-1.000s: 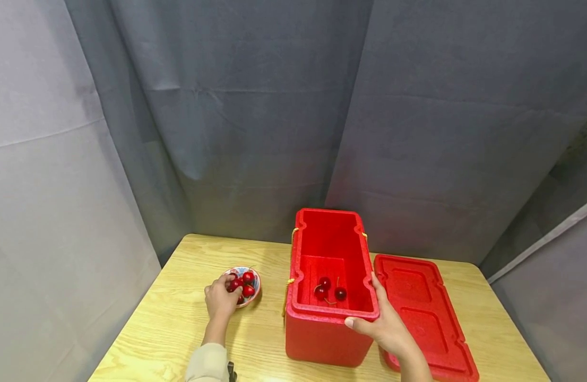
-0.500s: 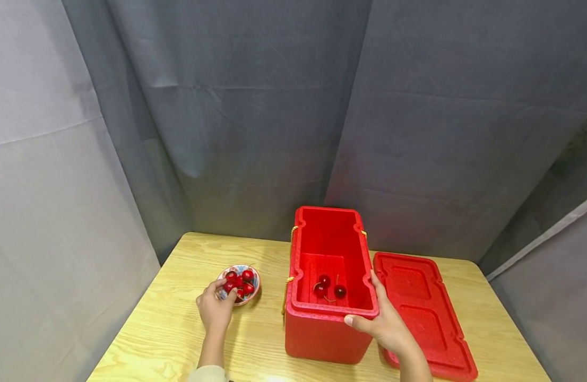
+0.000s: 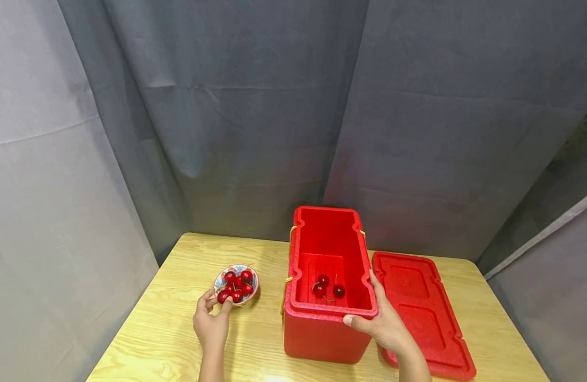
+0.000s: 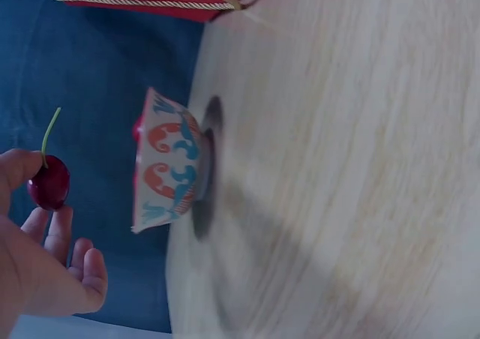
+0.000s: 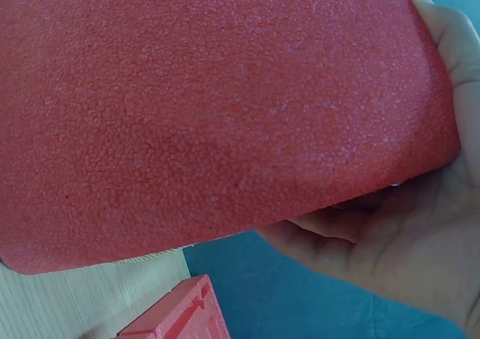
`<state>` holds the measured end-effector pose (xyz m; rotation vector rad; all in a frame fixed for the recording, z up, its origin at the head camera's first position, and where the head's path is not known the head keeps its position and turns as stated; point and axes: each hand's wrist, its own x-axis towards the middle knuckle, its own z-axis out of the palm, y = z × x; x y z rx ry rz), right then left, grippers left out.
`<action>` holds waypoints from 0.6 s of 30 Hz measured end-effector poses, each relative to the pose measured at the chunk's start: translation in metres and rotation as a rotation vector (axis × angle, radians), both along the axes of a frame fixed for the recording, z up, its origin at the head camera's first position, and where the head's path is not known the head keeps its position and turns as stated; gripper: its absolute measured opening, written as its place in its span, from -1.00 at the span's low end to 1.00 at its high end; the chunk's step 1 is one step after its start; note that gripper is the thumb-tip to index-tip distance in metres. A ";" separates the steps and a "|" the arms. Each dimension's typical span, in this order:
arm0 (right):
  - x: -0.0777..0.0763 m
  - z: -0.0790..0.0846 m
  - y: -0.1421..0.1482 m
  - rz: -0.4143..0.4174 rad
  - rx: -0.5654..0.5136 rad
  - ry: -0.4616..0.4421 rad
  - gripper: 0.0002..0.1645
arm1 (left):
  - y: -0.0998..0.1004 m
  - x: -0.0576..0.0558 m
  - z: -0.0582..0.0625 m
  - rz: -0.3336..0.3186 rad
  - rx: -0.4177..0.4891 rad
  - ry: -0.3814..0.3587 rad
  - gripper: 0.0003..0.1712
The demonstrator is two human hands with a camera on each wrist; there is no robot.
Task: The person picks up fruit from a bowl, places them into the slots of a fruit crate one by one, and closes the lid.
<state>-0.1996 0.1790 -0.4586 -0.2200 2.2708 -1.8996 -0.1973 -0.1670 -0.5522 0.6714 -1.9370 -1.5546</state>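
Grey curtain (image 3: pixel 255 116) backs the wooden table (image 3: pixel 150 318). Left hand (image 3: pixel 210 323): partly closed, thumb and fingertips pinching one cherry (image 4: pixel 49 183) just off the near side of the bowl (image 4: pixel 171 163). Right hand (image 3: pixel 391 324): spread wide, gripping the box (image 3: pixel 322 339) at its near right corner, thumb on the front.

bowl (image 4: pixel 171 163) on table (image 3: pixel 150 318), left of box (image 3: pixel 327 339) (three cherries (image 3: pixel 338 291) inside); lid (image 3: pixel 420 318) right of box; curtain (image 3: pixel 255 132) behind.
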 end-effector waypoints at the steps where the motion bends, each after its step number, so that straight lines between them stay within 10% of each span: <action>1: 0.000 0.000 0.000 0.001 -0.005 -0.001 0.32 | 0.000 0.002 0.002 -0.005 -0.008 0.003 -0.47; 18: 0.000 0.000 -0.001 -0.019 0.023 -0.027 0.32 | 0.019 0.020 0.056 -0.154 0.073 -0.013 -0.55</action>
